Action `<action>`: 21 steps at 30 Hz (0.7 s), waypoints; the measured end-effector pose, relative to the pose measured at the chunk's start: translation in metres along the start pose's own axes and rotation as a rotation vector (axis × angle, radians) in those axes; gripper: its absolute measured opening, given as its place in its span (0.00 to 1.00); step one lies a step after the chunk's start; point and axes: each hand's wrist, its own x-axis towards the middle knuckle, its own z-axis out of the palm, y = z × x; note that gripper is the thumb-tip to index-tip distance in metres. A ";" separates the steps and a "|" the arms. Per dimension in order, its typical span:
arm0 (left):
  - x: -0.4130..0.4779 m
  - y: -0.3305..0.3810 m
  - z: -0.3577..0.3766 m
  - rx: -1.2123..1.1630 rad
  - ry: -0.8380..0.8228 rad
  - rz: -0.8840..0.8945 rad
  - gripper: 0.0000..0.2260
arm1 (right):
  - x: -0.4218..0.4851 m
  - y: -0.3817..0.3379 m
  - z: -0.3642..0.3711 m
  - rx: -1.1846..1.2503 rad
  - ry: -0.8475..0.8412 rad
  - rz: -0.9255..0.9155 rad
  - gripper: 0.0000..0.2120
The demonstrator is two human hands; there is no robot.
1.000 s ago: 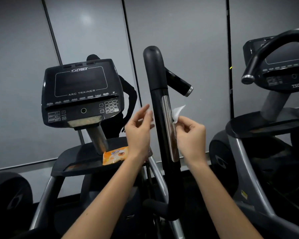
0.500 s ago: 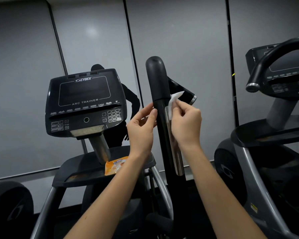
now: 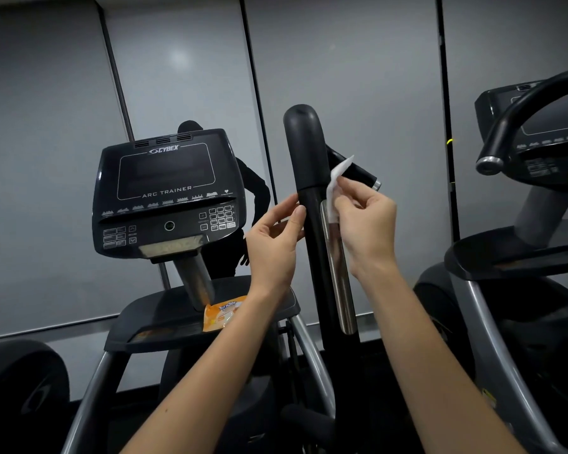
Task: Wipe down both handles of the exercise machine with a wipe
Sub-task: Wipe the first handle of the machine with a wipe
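A tall black upright handle (image 3: 309, 178) with a silver contact strip (image 3: 340, 273) stands in the middle of the head view. My right hand (image 3: 366, 231) pinches a small white wipe (image 3: 336, 188) against the handle's right side, just above the silver strip. My left hand (image 3: 274, 244) is on the handle's left side, fingers apart, fingertips touching the black shaft, holding nothing. A short black side grip with a chrome end (image 3: 358, 172) sticks out behind the wipe. The machine's other handle is not visible.
The Cybex Arc Trainer console (image 3: 164, 191) stands left of the handle. An orange wipe packet (image 3: 222, 312) lies on the black tray (image 3: 164, 319) below it. A second machine with a curved handle (image 3: 518, 119) is at the right. Grey wall panels lie behind.
Both hands have risen along the handle from the middle of the silver strip to its top edge. The wipe stays in my right hand, now pressed near the upper black grip.
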 end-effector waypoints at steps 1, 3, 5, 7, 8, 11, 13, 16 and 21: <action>0.000 0.000 0.000 -0.002 0.005 -0.005 0.10 | -0.003 0.002 0.000 -0.069 0.010 -0.075 0.11; 0.000 0.000 0.001 -0.003 0.020 -0.014 0.09 | -0.013 0.006 -0.003 -0.216 0.004 -0.224 0.13; -0.001 0.001 0.002 -0.010 0.023 -0.016 0.08 | -0.023 0.014 -0.009 -0.360 -0.007 -0.407 0.12; -0.002 0.002 0.002 -0.017 0.016 -0.012 0.08 | -0.030 0.026 -0.018 -0.502 -0.007 -0.597 0.11; -0.002 0.003 0.002 -0.024 0.016 -0.010 0.08 | -0.033 0.032 -0.024 -0.551 -0.008 -0.667 0.10; -0.002 0.003 0.003 -0.038 0.006 -0.013 0.08 | -0.037 0.047 -0.043 -0.593 -0.012 -0.757 0.08; -0.002 0.003 0.003 -0.043 0.004 -0.014 0.08 | -0.041 0.051 -0.048 -0.586 -0.023 -0.770 0.08; -0.001 0.002 0.003 -0.042 0.017 -0.016 0.09 | -0.039 0.046 -0.036 -0.602 -0.046 -0.730 0.11; 0.001 0.002 0.000 -0.015 -0.011 0.000 0.12 | -0.023 0.025 -0.012 -0.585 -0.127 -0.618 0.15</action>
